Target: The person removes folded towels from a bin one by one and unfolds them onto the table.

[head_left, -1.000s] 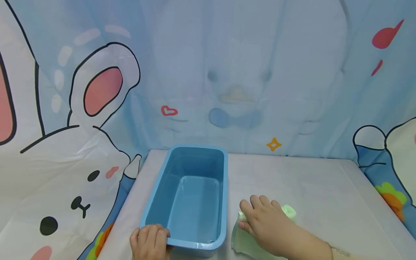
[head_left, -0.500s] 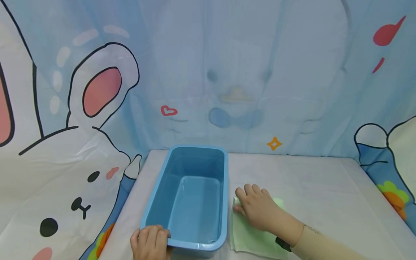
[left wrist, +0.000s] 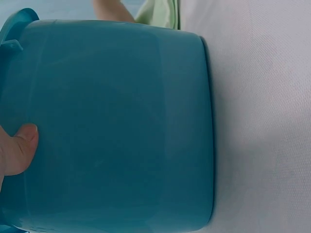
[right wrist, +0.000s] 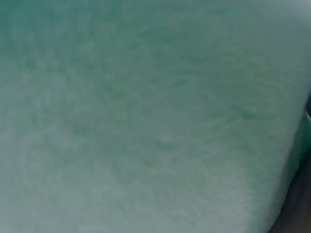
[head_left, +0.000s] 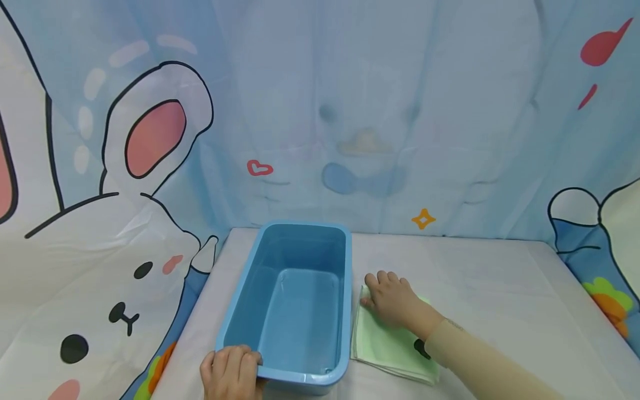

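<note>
Fingers of the right hand (head_left: pixel 392 301) crossed the far edge of the green cloth (head_left: pixel 380 344), just right of the blue basin (head_left: pixel 300 378), grip unclear.

A blue rabbit-print curtain (head_left: pixel 370 66) hangs behind a white table (head_left: pixel 500 294)

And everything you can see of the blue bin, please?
The blue bin is a deep, rectangular tub with rounded corners, a protruding rim and walls that narrow toward the floor; smooth and faintly shiny, it looks like plastic. It stands upright on the white table, long sides running front to back. The left grip holds its near-left rim corner, thumb against the outer wall. A green cloth lies just right of it; whether they touch is unclear.
</note>
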`<state>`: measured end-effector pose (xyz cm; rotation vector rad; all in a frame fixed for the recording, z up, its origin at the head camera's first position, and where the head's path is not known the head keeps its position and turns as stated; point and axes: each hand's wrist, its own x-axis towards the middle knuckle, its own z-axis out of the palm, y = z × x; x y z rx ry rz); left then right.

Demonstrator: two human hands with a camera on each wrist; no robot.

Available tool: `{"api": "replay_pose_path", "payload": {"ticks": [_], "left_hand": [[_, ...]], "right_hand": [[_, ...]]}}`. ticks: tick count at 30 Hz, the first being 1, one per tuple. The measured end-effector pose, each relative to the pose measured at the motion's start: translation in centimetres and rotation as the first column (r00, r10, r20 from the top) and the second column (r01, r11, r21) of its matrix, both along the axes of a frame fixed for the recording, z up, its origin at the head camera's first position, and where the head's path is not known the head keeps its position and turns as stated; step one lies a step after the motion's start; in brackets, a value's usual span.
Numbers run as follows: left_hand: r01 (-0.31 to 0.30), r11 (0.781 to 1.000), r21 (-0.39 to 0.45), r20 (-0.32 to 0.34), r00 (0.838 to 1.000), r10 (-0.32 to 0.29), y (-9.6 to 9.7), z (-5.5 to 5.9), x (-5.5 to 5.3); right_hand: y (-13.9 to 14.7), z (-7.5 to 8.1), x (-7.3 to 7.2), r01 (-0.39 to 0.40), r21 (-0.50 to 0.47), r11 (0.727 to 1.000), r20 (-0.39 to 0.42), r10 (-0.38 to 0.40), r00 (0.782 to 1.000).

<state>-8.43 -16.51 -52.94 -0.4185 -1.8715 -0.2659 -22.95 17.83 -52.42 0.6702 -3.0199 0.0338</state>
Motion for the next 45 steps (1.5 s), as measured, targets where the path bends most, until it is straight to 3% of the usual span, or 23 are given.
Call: {"api": "replay_pose_path", "payload": {"ticks": [6, 13, 19, 27, 32, 39, 45], "left_hand": [[0.006, 1.0, -0.003, -0.026, 1.0, -0.006, 0.1, 0.2, -0.1], [0.007, 1.0, -0.01, -0.035, 0.999, -0.007, 0.1, 0.4, -0.2], [0.009, 1.0, -0.007, -0.002, 1.0, -0.009, 0.0, 0.3, 0.1], [0.005, 1.0, -0.018, 0.133, 0.991, -0.002, -0.1, 0.3, 0.9], [0.006, 1.0, -0.021, 0.171, 0.985, -0.002, -0.2, 0.5, 1.1], [-0.005, 1.0, -0.024, 0.253, 0.967, 0.011, 0.0, 1.0, 1.6], [-0.016, 1.0, -0.017, 0.319, 0.948, 0.02, 0.0, 1.4, 2.1]], "right_hand": [[-0.2, -0.9, -1.7, 0.031, -0.017, 0.999, 0.215, -0.027, 0.976], [-0.8, -1.9, -3.1, 0.029, -0.049, 0.998, 0.309, -0.012, 0.951], [-1.4, -2.0, -3.3, 0.002, -0.014, 1.0, 0.302, 0.003, 0.953], [-1.6, -2.4, -3.0, 0.019, 0.093, 0.996, 0.25, -0.041, 0.967], [-1.8, -2.5, -2.8, 0.035, 0.12, 0.992, 0.209, -0.06, 0.976], [-1.6, -2.5, -2.7, 0.062, 0.151, 0.987, 0.187, -0.091, 0.978], [-1.3, -1.6, -2.5, 0.112, 0.134, 0.985, 0.202, -0.138, 0.97]]}}
